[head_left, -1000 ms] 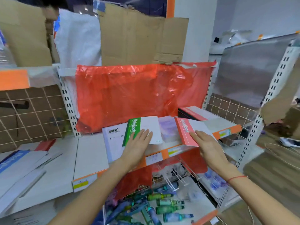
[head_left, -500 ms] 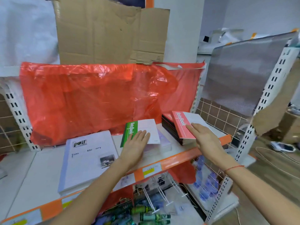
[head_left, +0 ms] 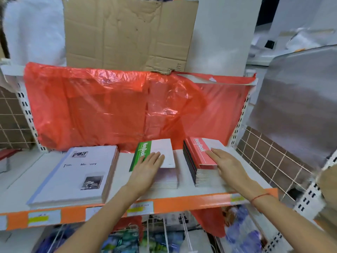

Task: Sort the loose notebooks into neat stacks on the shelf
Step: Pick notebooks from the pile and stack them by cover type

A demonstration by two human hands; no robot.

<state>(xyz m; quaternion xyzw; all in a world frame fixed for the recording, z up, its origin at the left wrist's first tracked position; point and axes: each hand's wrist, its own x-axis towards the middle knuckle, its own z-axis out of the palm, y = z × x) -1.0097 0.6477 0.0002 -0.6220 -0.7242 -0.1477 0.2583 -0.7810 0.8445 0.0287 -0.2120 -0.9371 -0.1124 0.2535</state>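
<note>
Over on the left of the shelf point(head_left: 125, 162) sits a thick stack of large white notebooks point(head_left: 73, 175), square and flat, its cover showing handwriting and a small dark photo. Next along, the left hand point(head_left: 147, 166) lies flat with fingers straight on the green-spined notebook point(head_left: 155, 152), pressing down on its near edge, nothing curled around it; that notebook tops a low pale stack point(head_left: 166, 178) and sits slightly askew on it. A bare strip of shelf separates this pile from the next. To the right, the red-spined notebook point(head_left: 200, 150) crowns a taller stack with dark spines point(head_left: 190, 166), and the right hand point(head_left: 227, 164) rests on it, fingers extended along the cover, palm at the near right corner, gripping nothing. A red string point(head_left: 259, 196) circles that wrist. Behind everything hangs a red plastic sheet point(head_left: 109, 106), with flattened cardboard point(head_left: 127, 33) above it. Orange edging with price labels point(head_left: 182, 202) runs along the shelf front.
</note>
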